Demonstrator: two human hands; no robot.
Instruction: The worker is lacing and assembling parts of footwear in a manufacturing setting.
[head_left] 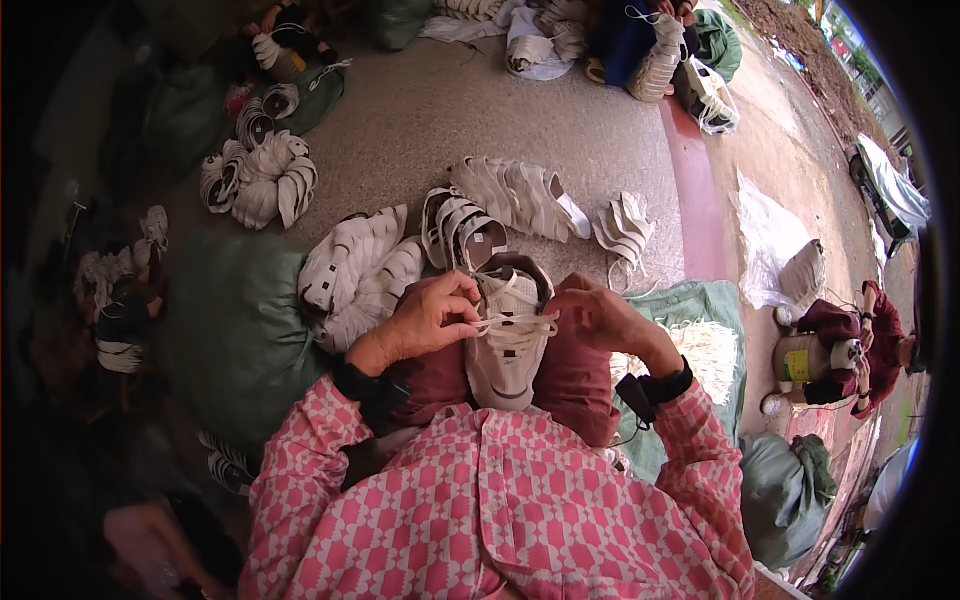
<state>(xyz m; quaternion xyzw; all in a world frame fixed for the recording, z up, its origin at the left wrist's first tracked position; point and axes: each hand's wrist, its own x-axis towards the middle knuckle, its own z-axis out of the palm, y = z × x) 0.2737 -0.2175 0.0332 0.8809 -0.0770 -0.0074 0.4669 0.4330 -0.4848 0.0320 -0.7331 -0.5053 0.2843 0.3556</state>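
Observation:
A cream shoe upper (505, 372) rests between my knees, its toe toward me and its dark-lined opening facing away. My left hand (428, 318) is on its left side, finger and thumb pinching a pale shoelace (513, 321) that runs across the shoe. On the other side, my right hand (603, 312) has its fingers closed near the lace's other end. Just beyond the shoe stand nested uppers (465, 228) with brown linings. A larger pile of white uppers (355, 262) lies by my left knee.
A long row of uppers (520, 195) lies ahead. To my left bulges a green sack (235, 330). On my right, a green cloth (725, 345) holds a heap of pale laces (692, 350). Other people sit around, including a person in dark red (885, 335) at the far right.

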